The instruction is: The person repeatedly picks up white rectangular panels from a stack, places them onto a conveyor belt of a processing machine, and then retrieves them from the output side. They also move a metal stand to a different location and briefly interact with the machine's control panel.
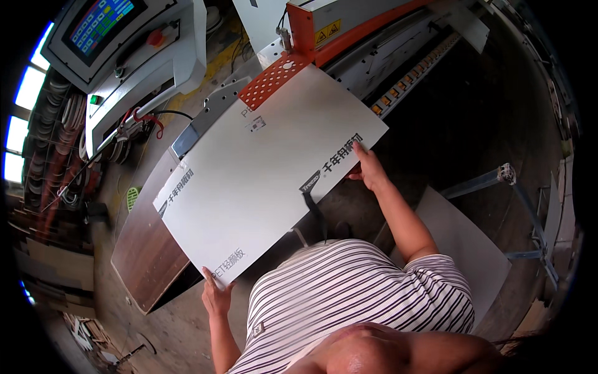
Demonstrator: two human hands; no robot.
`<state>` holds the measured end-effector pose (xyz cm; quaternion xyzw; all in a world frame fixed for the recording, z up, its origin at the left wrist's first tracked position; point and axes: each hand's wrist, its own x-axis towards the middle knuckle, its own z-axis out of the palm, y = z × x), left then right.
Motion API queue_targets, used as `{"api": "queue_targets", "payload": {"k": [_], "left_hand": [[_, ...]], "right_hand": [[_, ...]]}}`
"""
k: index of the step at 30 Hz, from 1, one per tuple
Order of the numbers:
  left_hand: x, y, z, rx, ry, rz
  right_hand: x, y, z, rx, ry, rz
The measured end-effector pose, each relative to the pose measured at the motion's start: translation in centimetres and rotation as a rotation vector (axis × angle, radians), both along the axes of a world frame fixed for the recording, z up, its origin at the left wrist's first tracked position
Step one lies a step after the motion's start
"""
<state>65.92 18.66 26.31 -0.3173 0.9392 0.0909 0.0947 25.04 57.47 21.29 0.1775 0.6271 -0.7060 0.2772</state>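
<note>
Panel: white laminated board (268,168) lies flat and skewed on the machine bed (146,249).
Left hand (216,294): grips the near corner.
Right hand (369,168): clasps the right edge.
Far corner: under orange perforated guard (272,81).
Room: open floor (473,118) to the right.

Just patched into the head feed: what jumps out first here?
A big white panel fills the middle, lying on a machine table, with the left hand at its near corner and the right hand on its right edge. Its far end sits under an orange perforated plate of the machine. At upper left stands a control console with a lit screen and red button.
</note>
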Motion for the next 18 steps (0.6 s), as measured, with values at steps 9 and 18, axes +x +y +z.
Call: {"api": "queue_targets", "payload": {"k": [9,18], "left_hand": [[-8.4,6.0,2.2,-0.218,-0.187,-0.114],[-13.8,10.0,3.4,-0.128,0.225,-0.608]], "right_hand": [[-7.1,5.5,-0.7,0.031,0.043,0.007],[-0.4,2.9,1.5,0.856,1.128,-0.330]]}}
